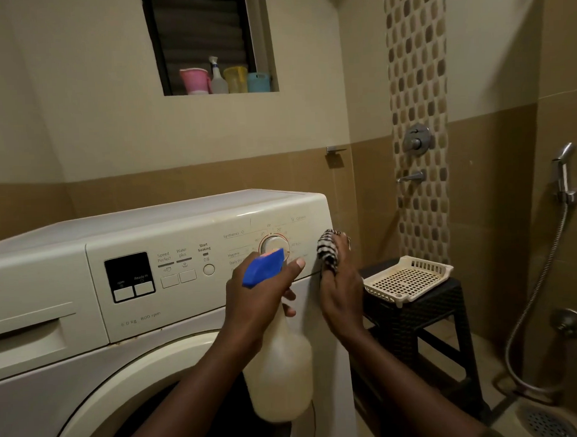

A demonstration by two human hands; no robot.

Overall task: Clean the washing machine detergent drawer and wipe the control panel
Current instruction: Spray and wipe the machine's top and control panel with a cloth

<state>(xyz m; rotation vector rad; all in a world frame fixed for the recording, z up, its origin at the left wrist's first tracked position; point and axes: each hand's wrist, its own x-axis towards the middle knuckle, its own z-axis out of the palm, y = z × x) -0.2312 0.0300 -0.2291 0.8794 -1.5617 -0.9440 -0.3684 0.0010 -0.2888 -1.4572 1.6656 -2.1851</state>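
- Stage, as judged: panel wipe under way, drawer work not evident.
- Left hand (260, 294) grips a white spray bottle (279, 365), fingers curled round its neck under the blue trigger head. The nozzle end sits close in front of the program dial (274, 245).
- Right hand (340, 295) holds a black-and-white striped cloth (327, 249) bunched over its fingertips. The cloth is pressed to the far right end of the control panel (185, 307), just beside the dial.
- Detergent drawer (32, 328) sits at the upper left of the washing machine (150, 220), closed flush with the front and well apart from both hands. Its inside is hidden, so whether it has been cleaned cannot be told.
- Panel surface shows no droplets or wet streaks that can be made out, so how much is already wiped cannot be told.
- Left to do, by judgement: carry the cloth leftward over the dial, the buttons and the dark display, then deal with the drawer if it is not yet cleaned.
- Nearby: cream slotted tray (414, 297) on a dark stool (424, 315) to the right of the machine, apart from the hands.
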